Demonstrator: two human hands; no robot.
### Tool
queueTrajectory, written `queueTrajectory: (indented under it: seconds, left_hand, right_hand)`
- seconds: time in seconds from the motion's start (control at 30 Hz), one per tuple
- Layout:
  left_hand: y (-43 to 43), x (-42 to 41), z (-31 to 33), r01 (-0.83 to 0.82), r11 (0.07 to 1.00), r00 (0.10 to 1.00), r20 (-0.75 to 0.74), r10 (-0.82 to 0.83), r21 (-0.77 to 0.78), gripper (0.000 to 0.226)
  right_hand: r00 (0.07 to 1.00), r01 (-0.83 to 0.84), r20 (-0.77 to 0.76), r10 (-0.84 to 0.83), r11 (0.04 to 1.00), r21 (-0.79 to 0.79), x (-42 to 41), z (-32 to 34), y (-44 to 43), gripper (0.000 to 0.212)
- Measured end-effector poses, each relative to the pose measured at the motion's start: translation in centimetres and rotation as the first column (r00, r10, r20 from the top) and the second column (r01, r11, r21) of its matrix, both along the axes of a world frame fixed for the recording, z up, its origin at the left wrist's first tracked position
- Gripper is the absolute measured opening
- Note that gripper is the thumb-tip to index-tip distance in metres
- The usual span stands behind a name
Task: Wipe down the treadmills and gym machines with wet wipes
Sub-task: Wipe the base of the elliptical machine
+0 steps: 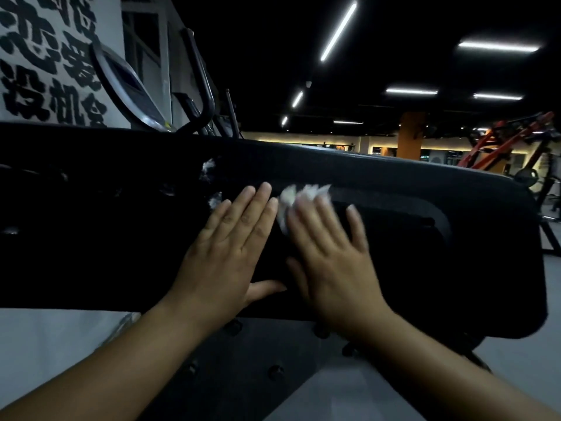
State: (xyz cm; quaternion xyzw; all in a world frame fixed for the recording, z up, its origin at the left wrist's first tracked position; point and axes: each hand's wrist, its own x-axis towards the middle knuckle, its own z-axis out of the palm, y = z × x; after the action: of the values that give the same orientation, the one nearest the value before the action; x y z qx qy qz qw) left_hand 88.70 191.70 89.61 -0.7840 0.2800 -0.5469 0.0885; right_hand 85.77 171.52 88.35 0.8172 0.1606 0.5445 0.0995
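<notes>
Dim gym space fills the head view: bright strip lights (338,31) run across a black ceiling, and a white wall (27,95) at the upper left carries large black brush-painted Chinese characters (51,65), cropped by the frame. The bottom row looks like 没机 plus a cut-off third character, and the rows above are too cropped to read with confidence. A grey oval console (130,77) with dark curved handlebars stands by that wall. Far off on the right are an orange pillar (408,135) and an orange machine frame (501,141). Across the middle lies a wide black panel (91,223) of a gym machine, with a recessed rounded outline toward its right end. Small white shreds (209,167) cling to the panel near its top edge, left of centre. The left hand (230,247) lies flat on the middle of the panel, fingers straight and close together, thumb stretched out sideways, grasping nothing. The right hand (331,253), motion-blurred, is just beside it with fingers straight and spread, pressing the white wet wipe (290,203) onto the panel. The crumpled wipe pokes out past the index and middle fingertips, between the two hands and close to the recess's upper left corner.
</notes>
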Motion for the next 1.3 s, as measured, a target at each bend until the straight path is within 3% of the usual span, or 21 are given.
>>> queueTrajectory:
  seconds: [0.07, 0.13, 0.27, 0.43, 0.47, 0.57, 0.6, 0.73, 0.77, 0.8, 0.9, 0.93, 1.07, 1.13, 1.23, 1.3]
  left_hand:
    - [0.8, -0.2, -0.8, -0.026, 1.000, 1.000, 0.015, 0.026, 0.017, 0.103]
    - [1.5, 0.0, -1.8, -0.063, 0.997, 0.997, 0.039, 0.062, 0.034, 0.102]
    - [2.0, 1.0, -2.2, -0.050, 0.998, 0.996, 0.070, 0.047, 0.039, 0.100]
    - [2.9, 1.6, -2.2, 0.017, 0.997, 0.997, 0.079, -0.023, 0.070, 0.098]
    - [2.9, 1.6, -2.3, 0.017, 0.997, 0.996, 0.087, -0.023, 0.071, 0.098]
    - [2.8, 1.7, -2.3, 0.010, 0.998, 0.995, 0.102, -0.016, 0.063, 0.097]
    - [2.8, 1.7, -2.3, 0.021, 0.998, 0.995, 0.100, -0.027, 0.059, 0.097]
    - [3.3, 1.8, -2.1, 0.047, 0.995, 0.995, 0.089, -0.054, 0.087, 0.094]
    - [3.4, 1.8, -2.1, 0.038, 0.994, 0.994, 0.095, -0.048, 0.101, 0.095]
    - [3.3, 1.9, -2.1, 0.028, 0.994, 0.994, 0.103, -0.039, 0.108, 0.096]
    - [3.2, 1.7, -2.1, 0.011, 0.995, 0.994, 0.104, -0.021, 0.095, 0.096]
    - [3.2, 1.5, -2.1, 0.005, 0.995, 0.995, 0.097, -0.015, 0.098, 0.095]
    - [4.2, 0.7, -1.8, -0.083, 0.984, 0.991, 0.120, 0.065, 0.160, 0.093]
    - [4.7, 0.7, -2.1, -0.121, 0.980, 0.986, 0.137, 0.099, 0.160, 0.094]
    - [4.9, 1.0, -2.2, -0.107, 0.985, 0.987, 0.137, 0.088, 0.137, 0.093]
    - [4.8, 0.9, -2.1, -0.086, 0.987, 0.990, 0.119, 0.070, 0.133, 0.091]
  right_hand:
    - [0.999, 0.005, -0.040, -0.013, 0.978, -0.207, -0.6, -2.6, -1.2, 0.058]
    - [0.999, 0.038, -0.004, -0.040, 0.969, -0.242, -0.9, -2.5, -3.0, 0.055]
    - [0.999, 0.040, 0.029, -0.042, 0.997, 0.072, 0.0, 1.1, -0.3, 0.059]
    - [0.998, 0.036, -0.034, -0.047, 0.962, -0.272, -0.8, -3.6, -1.9, 0.060]
    - [0.997, 0.067, -0.006, -0.071, 0.967, -0.248, -1.0, -3.2, -3.1, 0.059]
    - [0.993, 0.102, 0.054, -0.106, 0.993, 0.066, -0.7, -0.1, -2.8, 0.059]
    - [0.995, 0.076, 0.051, -0.081, 0.992, 0.100, -0.5, 0.1, -1.5, 0.061]
    - [0.995, 0.022, -0.084, -0.048, 0.958, -0.284, -1.3, -5.1, -0.8, 0.062]
    - [0.995, 0.041, -0.071, -0.067, 0.948, -0.316, -1.5, -5.5, -2.0, 0.059]
    - [0.996, 0.073, -0.036, -0.086, 0.956, -0.284, -1.6, -5.0, -2.9, 0.057]
    - [0.993, 0.112, 0.038, -0.114, 0.992, 0.052, -0.6, -0.9, -1.9, 0.057]
    - [0.995, 0.088, 0.039, -0.092, 0.991, 0.099, -0.3, -0.1, -0.5, 0.059]
    - [0.998, 0.021, -0.049, -0.033, 0.975, -0.222, -0.4, -3.2, 0.5, 0.061]
    - [0.998, 0.055, -0.030, -0.063, 0.972, -0.227, -0.8, -2.6, -1.2, 0.057]
    - [0.997, 0.079, 0.018, -0.081, 0.993, 0.088, 0.0, 2.3, -0.2, 0.059]
    - [0.999, 0.027, 0.014, -0.031, 0.981, 0.193, 0.6, 4.1, 2.2, 0.061]
